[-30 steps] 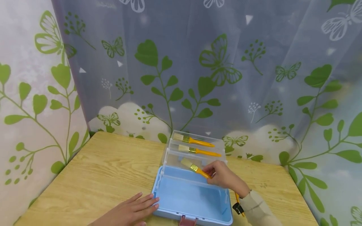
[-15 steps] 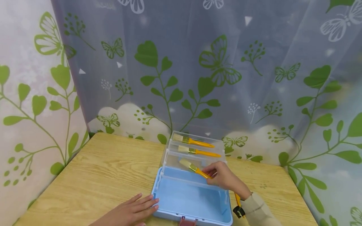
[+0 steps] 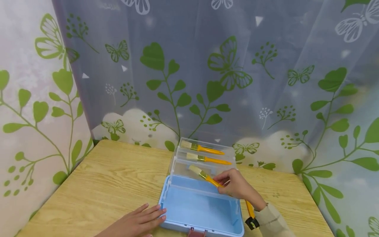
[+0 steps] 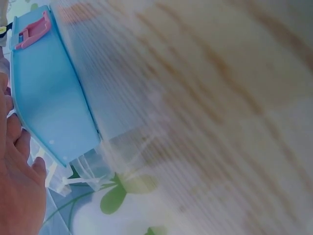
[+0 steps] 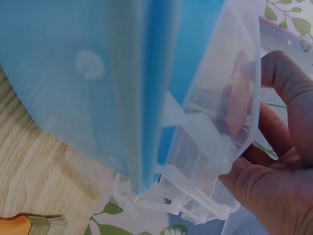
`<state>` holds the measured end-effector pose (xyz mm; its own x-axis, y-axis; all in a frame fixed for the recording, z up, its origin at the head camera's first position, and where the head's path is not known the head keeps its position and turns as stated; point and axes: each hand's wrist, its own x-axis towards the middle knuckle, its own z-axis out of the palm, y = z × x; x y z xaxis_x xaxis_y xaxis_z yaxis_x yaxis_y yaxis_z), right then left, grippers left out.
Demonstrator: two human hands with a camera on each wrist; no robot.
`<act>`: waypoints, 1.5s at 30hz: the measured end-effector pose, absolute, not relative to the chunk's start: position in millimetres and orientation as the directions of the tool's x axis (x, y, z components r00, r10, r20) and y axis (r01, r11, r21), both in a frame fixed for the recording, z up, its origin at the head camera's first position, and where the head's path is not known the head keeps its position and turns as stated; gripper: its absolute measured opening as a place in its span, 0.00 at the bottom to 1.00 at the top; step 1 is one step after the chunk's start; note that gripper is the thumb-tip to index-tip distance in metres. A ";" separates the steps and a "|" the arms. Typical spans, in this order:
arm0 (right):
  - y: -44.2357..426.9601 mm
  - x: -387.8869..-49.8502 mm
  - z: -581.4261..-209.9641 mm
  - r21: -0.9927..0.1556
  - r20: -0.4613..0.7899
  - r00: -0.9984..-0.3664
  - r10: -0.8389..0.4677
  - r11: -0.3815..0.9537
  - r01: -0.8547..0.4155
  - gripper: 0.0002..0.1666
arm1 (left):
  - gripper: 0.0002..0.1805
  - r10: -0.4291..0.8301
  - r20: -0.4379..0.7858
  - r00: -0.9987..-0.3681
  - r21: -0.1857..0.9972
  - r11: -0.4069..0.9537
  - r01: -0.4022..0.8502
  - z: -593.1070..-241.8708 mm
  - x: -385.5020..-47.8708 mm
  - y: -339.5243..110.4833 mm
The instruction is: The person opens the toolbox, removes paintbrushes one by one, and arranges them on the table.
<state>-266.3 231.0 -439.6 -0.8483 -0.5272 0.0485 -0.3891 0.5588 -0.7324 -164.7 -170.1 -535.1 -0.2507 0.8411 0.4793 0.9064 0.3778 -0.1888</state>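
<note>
In the head view my right hand (image 3: 237, 187) pinches the orange handle of a paintbrush (image 3: 202, 173) between thumb and fingers. That brush slants over the lowest clear tray; whether its bristles touch the tray I cannot tell. Two more paintbrushes, an upper one (image 3: 210, 150) and a lower one (image 3: 217, 161), lie in the clear trays above. My left hand (image 3: 134, 222) has its fingers extended, fingertips on the left rim of the open blue box (image 3: 201, 207). The left wrist view shows the fingers along the box (image 4: 54, 88). Through clear plastic, the right wrist view shows an orange handle (image 5: 238, 100).
Another paintbrush (image 5: 29, 224) lies on the wooden table (image 3: 118, 174), right of the box, partly hidden by the right forearm. A small black object (image 3: 252, 223) sits by the right wrist. A reddish latch (image 3: 196, 233) is on the box front. Patterned curtains (image 3: 183, 65) stand behind.
My right hand has shifted slightly right with the brush still pinched. More of the orange handle beside the box shows. The left hand stays on the rim.
</note>
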 end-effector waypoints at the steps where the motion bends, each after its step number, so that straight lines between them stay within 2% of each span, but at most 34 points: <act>1: 231.3 -266.0 -440.0 -0.735 0.050 -0.850 -0.524 0.557 -0.387 0.18 | 0.38 0.842 0.477 -0.252 -0.189 0.379 0.906 -535.1 -164.5 -170.2; 14: 237.2 -260.3 -435.1 -0.751 0.050 -0.851 -0.523 0.542 -0.377 0.18 | 0.33 0.844 0.475 -0.249 -0.197 0.378 0.905 -536.4 -165.2 -170.3; 26: 246.5 -253.1 -426.2 -0.768 0.072 -0.866 -0.495 0.526 -0.365 0.18 | 0.38 0.844 0.470 -0.258 -0.189 0.382 0.905 -533.2 -163.5 -169.8; 45: 269.0 -231.2 -422.0 -0.830 0.182 -0.940 -0.288 0.468 -0.304 0.19 | 0.36 0.844 0.472 -0.255 -0.191 0.380 0.905 -535.3 -162.3 -169.8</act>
